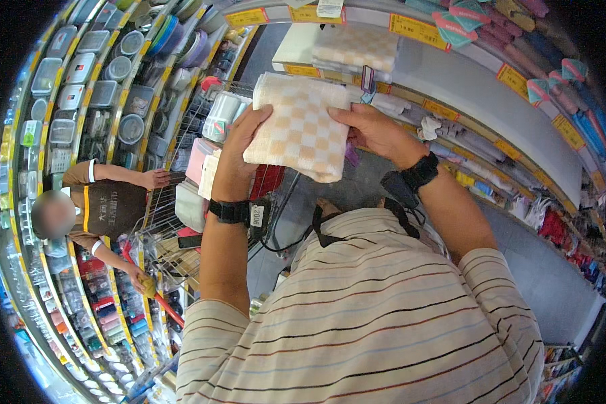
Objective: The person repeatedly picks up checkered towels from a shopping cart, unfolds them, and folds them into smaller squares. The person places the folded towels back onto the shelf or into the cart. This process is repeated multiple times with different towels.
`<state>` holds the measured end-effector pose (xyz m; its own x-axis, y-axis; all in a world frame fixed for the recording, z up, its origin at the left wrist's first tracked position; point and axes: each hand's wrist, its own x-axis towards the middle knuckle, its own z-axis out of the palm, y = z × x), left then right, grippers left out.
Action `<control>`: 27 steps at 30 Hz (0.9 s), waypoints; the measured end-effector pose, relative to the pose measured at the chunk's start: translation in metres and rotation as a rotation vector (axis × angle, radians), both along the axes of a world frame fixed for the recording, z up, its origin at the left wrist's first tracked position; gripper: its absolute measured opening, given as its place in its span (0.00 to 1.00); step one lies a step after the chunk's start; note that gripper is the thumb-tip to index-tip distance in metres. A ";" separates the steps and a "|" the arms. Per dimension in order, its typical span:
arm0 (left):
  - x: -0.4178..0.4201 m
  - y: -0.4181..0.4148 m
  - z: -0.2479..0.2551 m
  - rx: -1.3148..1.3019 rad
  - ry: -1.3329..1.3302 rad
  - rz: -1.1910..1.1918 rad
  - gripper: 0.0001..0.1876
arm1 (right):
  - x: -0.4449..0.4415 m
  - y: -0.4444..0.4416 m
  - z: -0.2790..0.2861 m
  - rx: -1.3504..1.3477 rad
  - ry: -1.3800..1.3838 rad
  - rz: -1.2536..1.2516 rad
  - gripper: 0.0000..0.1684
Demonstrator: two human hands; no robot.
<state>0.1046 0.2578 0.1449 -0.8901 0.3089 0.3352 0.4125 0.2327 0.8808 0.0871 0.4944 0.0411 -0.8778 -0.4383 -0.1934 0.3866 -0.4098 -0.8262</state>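
A folded white towel with a beige checkered pattern point(300, 129) is held up in front of my chest. My left hand point(245, 141) grips its left side, thumb on top and the other fingers hidden beneath. On the opposite side my right hand point(373, 129) pinches the edge, also with the thumb above. A tag point(367, 81) with a purple border shows just beyond the towel's right corner. Farther ahead, a stack of similar checkered towels point(356, 48) lies on a shelf. Each of my wrists bears a black strap with a small device.
To my left stands a wire shopping cart point(164, 207) holding folded towels point(192, 202) and a dark phone point(189, 241). Beside it, a person in a brown apron point(113, 207) holds a red-handled tool point(169, 310). Shelves of plastic containers point(103, 93) line the left; towel shelving point(485, 96) curves along the right.
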 end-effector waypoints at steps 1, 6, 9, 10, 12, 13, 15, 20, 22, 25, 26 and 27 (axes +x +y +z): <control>0.002 0.007 0.011 0.261 -0.327 0.018 0.18 | -0.001 0.007 0.002 0.188 0.036 -0.011 0.36; -0.011 0.006 0.000 0.439 -0.617 0.046 0.17 | 0.012 0.008 0.045 0.525 0.537 -0.023 0.46; -0.021 0.016 -0.005 0.452 -0.761 0.079 0.18 | 0.029 -0.009 0.067 0.524 0.613 0.096 0.51; -0.020 0.023 -0.006 0.483 -0.748 0.083 0.19 | 0.032 -0.016 0.068 0.541 0.616 0.053 0.52; -0.015 0.034 -0.013 0.539 -0.706 0.074 0.19 | 0.037 -0.020 0.073 0.524 0.513 0.003 0.51; -0.022 0.040 -0.014 0.563 -0.652 0.056 0.19 | 0.034 -0.019 0.070 0.495 0.517 -0.059 0.48; -0.027 0.053 -0.010 0.539 -0.748 -0.040 0.25 | 0.024 -0.013 0.045 0.422 0.506 -0.170 0.42; -0.035 0.039 -0.001 0.249 -0.500 0.039 0.22 | 0.011 0.035 -0.016 -0.004 0.244 0.102 0.30; -0.029 0.017 -0.015 0.160 -0.311 0.271 0.21 | 0.023 0.022 0.024 -0.403 -0.256 0.043 0.24; -0.029 -0.004 -0.043 0.321 -0.555 0.247 0.24 | 0.022 0.025 0.021 -0.447 -0.243 0.075 0.29; -0.024 -0.003 -0.053 0.454 -0.695 0.155 0.26 | 0.020 0.028 0.019 -0.468 -0.208 0.118 0.32; -0.017 0.000 -0.056 0.581 -0.832 0.064 0.28 | 0.018 0.030 0.021 -0.492 -0.216 0.133 0.32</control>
<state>0.0871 0.2577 0.0894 -0.9183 0.2395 -0.3152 -0.3815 -0.3228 0.8662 0.1052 0.5244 0.0618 -0.7715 -0.6271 -0.1072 0.6011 -0.6635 -0.4454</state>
